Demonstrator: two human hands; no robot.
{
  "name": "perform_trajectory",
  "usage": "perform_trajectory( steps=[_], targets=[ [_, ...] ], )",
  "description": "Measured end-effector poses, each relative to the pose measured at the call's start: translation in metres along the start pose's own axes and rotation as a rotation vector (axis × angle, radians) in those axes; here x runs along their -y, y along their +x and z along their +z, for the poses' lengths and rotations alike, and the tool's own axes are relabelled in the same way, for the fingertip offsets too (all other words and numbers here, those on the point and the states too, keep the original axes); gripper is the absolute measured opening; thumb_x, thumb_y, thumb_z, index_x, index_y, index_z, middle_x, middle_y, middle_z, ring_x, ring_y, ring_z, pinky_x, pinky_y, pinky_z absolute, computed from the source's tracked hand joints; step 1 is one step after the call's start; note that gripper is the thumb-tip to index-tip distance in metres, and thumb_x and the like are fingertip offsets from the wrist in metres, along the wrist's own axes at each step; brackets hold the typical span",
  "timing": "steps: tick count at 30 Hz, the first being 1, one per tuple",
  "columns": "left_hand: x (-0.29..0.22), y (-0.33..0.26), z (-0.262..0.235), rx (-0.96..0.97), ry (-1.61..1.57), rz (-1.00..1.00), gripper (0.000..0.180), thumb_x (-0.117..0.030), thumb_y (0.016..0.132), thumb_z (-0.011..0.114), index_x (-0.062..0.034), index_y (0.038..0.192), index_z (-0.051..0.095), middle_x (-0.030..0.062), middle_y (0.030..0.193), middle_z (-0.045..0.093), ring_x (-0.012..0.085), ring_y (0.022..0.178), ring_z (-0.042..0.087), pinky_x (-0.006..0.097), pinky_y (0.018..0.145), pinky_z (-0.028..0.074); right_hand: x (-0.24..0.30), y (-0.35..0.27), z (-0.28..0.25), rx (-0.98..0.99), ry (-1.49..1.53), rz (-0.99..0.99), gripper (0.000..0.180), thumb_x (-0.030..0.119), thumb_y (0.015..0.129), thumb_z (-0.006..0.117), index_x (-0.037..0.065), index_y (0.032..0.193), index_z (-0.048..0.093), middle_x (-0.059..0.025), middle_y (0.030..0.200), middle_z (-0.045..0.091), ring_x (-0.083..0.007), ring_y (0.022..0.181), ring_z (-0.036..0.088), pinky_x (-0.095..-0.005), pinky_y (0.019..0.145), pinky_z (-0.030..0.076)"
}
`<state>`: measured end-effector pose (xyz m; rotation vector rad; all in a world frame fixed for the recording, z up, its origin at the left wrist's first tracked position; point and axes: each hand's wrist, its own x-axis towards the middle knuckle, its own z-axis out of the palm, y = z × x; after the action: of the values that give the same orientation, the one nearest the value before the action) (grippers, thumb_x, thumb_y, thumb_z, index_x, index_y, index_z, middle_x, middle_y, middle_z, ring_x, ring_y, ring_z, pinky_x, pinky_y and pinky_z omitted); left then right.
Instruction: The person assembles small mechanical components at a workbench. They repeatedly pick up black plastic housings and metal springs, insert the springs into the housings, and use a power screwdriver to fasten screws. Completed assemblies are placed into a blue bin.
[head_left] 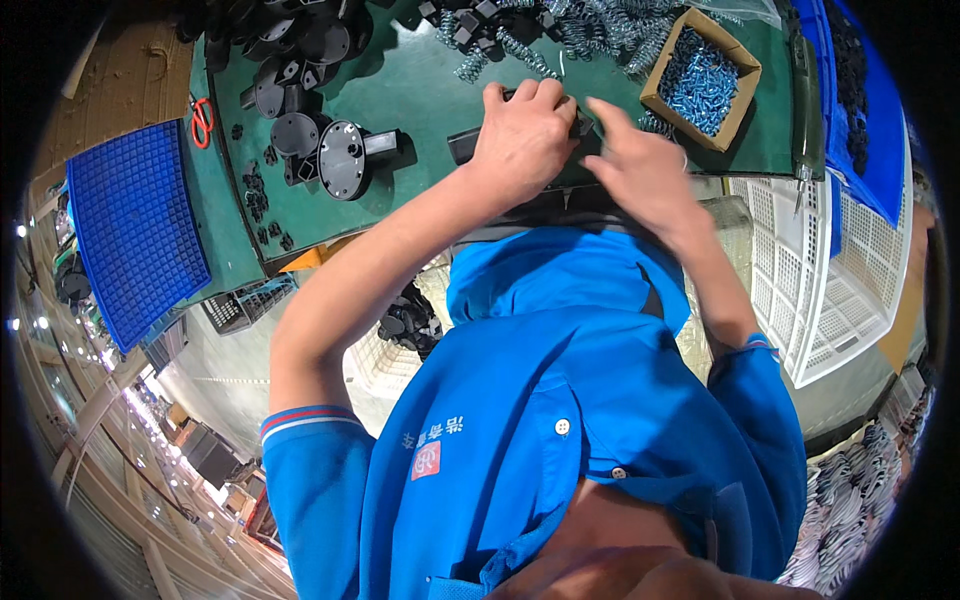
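- hands are at the near edge of a green desk (420, 90), seen from above the person's head.
- the left hand (522, 140) lies on top of a black plastic part (468, 145) on the desk. its grip is curled down over the part, so it is holding it there. one end of the part sticks out to the left of the hand.
- the right hand (645, 170) is just beside the left hand, close to the same part. its first finger points up toward the left hand. i cannot tell if its grip is holding anything.
- a cardboard box (745, 75) with shiny blue-silver screws in it sits just to the right of the hands.
- a heap of metal springs (590, 30) lies behind the hands, at the far side of the desk.
- more black plastic parts (300, 60) are piled at the left, and a round black one (342, 158) stands near the left arm.
- red scissors (202, 118) lie by the left edge of the desk.
- a blue tray (130, 230) with small squares is left of the desk.
- a white crate (840, 290) is on the right.
- the person wears a blue shirt (560, 420).
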<state>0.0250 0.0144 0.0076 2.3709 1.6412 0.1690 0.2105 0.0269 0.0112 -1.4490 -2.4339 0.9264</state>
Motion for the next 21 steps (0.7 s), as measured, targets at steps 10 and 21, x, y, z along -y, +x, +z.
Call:
perform_trajectory(
  steps=[10,21],
  targets=[
    [-0.002,0.0,0.003,-0.048,-0.003,0.004,0.04,-0.025,0.075,0.075,-0.0095,0.11,0.063,0.0058,0.101,0.056,0.0248,0.1,0.055,0.047,0.088,0.038,-0.173,0.004,-0.134,-0.242,-0.512,0.804,0.095,0.074,0.071,0.062,0.007,0.137,0.048,-0.0208,0.115,0.066,-0.0371,0.105,0.065,-0.0473,0.084,0.05],
    [0.004,-0.001,0.014,-0.133,-0.02,0.011,0.036,-0.027,0.075,0.075,-0.0093,0.105,0.065,0.0046,0.099,0.058,0.0233,0.1,0.056,0.044,0.085,0.038,-0.085,-0.023,-0.126,-0.783,1.089,0.044,0.028,0.01,0.081,0.069,-0.007,0.102,0.059,-0.0144,0.084,0.063,-0.0204,0.071,0.059,-0.029,0.063,0.047]
  ],
)
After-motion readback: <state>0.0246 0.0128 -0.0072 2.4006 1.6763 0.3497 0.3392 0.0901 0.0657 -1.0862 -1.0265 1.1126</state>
